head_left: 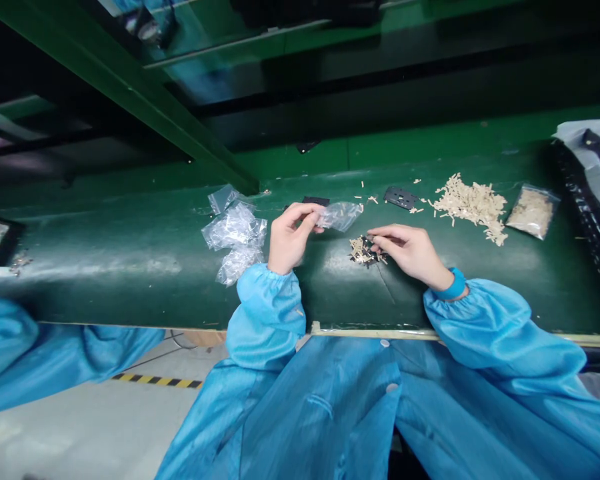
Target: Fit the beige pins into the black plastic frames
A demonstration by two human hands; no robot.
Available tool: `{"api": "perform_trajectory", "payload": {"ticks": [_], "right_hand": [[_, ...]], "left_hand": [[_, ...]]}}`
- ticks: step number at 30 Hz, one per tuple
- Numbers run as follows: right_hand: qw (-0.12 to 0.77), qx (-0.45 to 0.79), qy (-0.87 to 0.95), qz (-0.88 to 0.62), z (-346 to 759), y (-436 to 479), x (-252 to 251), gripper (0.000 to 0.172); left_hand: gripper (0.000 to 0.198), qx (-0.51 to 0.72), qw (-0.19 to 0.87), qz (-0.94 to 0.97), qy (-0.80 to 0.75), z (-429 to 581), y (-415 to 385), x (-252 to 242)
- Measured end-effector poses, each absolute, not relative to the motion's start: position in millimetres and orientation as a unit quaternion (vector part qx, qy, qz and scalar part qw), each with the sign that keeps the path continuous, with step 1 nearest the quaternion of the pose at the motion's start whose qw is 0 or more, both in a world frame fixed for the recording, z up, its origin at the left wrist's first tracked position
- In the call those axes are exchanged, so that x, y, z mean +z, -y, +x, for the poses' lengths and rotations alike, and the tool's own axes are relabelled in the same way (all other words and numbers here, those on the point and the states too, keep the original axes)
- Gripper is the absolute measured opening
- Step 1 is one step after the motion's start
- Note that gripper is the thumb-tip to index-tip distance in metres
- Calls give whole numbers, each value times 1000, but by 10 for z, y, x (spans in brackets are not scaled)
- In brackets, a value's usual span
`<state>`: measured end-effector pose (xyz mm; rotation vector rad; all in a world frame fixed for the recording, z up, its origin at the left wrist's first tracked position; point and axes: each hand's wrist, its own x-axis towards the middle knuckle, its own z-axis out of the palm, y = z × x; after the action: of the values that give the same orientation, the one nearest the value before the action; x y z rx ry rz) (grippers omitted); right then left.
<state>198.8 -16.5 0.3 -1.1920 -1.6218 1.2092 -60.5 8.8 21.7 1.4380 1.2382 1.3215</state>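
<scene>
My left hand (pixel 291 235) pinches a small clear plastic bag (pixel 341 215) by one end, and the bag points to the right above the green bench. Close to its right, my right hand (pixel 405 248) has its fingertips together over a small pile of beige and black pieces (pixel 363 252). Whatever those fingertips hold is too small to make out. A dark flat part (pixel 316 201) lies partly hidden behind my left hand. Beyond my right hand rests a black plate with holes (pixel 400 197), with a few loose beige pieces around it.
Left of my hands is a heap of clear bags (pixel 237 230). A large heap of beige pieces (pixel 473 203) lies on the right, beside a filled zip bag (pixel 533 211). A black-sided box with white lining (pixel 593 167) stands far right. Another person's blue sleeve (pixel 55 353) shows at left.
</scene>
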Motion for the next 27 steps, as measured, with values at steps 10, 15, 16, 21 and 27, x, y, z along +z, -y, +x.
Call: {"api": "perform_trajectory", "payload": {"ticks": [10,15,16,21,27], "right_hand": [[440,407,675,-430,1916,189,-7,12],[474,482,613,-409,1891,205,-10,17],[469,504,601,-407,1888,208,-6,20],[429,596,539,-412,1879,215,-1,24],[461,487,600,-436,1893,201,-12,16]], "left_hand": [[26,492,479,575,-445,-381,-22,215],[25,493,522,550,-425,-252,17,176],[25,489,531,549,-421,-229,27,167],[24,471,549,544,-424,-155,56,103],[29,487,574,477,-454,-133,58,70]]}}
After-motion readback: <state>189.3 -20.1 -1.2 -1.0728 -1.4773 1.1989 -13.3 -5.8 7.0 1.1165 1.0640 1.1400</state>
